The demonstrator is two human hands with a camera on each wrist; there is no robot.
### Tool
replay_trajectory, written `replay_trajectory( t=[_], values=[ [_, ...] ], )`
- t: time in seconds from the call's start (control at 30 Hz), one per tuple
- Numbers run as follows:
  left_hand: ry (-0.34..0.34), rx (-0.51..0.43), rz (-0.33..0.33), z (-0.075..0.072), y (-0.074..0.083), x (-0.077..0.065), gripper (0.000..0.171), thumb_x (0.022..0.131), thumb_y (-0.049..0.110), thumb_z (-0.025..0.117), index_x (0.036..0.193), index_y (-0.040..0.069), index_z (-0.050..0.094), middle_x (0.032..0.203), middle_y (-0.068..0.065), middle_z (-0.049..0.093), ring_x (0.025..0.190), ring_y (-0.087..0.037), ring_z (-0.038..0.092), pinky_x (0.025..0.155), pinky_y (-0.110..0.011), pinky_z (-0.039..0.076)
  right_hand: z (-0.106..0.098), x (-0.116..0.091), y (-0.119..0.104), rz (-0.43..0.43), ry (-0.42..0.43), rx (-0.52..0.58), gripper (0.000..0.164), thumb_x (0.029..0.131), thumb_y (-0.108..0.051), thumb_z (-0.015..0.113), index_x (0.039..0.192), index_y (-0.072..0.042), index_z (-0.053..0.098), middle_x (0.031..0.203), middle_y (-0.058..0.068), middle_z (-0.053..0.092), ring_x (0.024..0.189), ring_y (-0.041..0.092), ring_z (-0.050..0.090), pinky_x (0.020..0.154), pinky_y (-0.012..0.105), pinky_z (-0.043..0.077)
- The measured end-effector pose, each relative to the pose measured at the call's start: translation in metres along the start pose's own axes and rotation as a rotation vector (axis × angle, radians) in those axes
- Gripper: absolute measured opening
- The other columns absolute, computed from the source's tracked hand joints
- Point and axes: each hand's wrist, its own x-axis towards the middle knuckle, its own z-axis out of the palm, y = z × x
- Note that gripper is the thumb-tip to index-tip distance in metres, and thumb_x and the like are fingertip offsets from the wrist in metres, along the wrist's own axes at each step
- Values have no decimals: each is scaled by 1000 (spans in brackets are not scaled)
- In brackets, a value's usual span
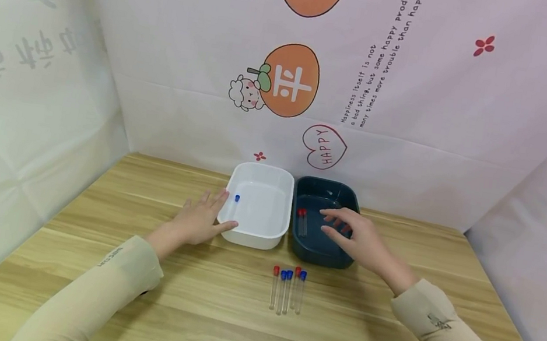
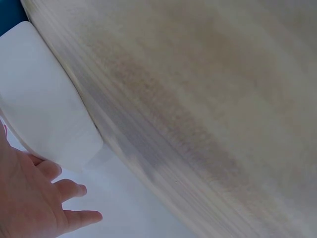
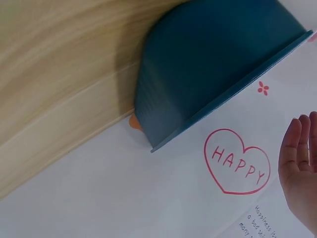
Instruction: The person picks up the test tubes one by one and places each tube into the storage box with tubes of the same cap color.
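My left hand [image 1: 196, 223] is at the left side of a white plastic bin [image 1: 254, 241], its fingers extended over the rim. Inside that bin, by the left wall, lies a clear tube with a blue cap [image 1: 237, 198]. Above the right part of a dark teal bin [image 1: 320, 257], my right hand [image 1: 359, 241] hovers with thumb and fingers apart and nothing between them. Two red-capped tubes [image 1: 303, 225] lie along the teal bin's left side. In the left wrist view the left fingers [image 2: 69, 189] are spread beside the white bin's wall.
Several clear tubes with red and blue caps [image 1: 286, 291] lie in a row on the wooden table [image 1: 208, 326], in front of the bins. Both bins stand side by side near a printed white backdrop [image 1: 400, 172]. Pale sheets flank the table.
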Motion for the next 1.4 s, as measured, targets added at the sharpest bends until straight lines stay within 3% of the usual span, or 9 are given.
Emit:
replay_trajectory(
  t=[0.43, 0.9, 1.23, 1.4],
  values=[
    [-1, -3, 3, -1, 1, -1, 96, 100, 70, 41, 165, 7, 10, 171, -11, 9, 154, -43, 9, 116, -73, 9, 1, -25, -19, -47, 45, 78, 33, 99, -11, 70, 131, -11, 68, 117, 2, 69, 93, 12, 62, 76, 40, 58],
    [11, -17, 5, 0, 2, -2, 94, 102, 67, 43, 165, 5, 11, 170, -12, 10, 154, -43, 9, 116, -73, 8, 7, -40, -35, -117, 35, 144, 34, 96, -6, 72, 130, -10, 69, 119, 3, 69, 95, 14, 62, 78, 34, 57],
    [13, -16, 9, 1, -1, -3, 96, 101, 70, 40, 164, 4, 12, 170, -13, 10, 153, -46, 10, 114, -75, 9, 23, -40, -40, -120, -50, 178, 35, 96, -9, 73, 130, -8, 68, 119, 6, 70, 98, 25, 64, 81, 41, 57],
    [13, -28, 12, 2, 1, -1, 94, 102, 67, 42, 164, 4, 12, 170, -13, 11, 153, -45, 9, 115, -74, 8, 31, -41, -43, -57, -116, 141, 37, 97, -19, 74, 132, -10, 68, 121, 5, 68, 99, 26, 63, 82, 40, 57]
  ],
)
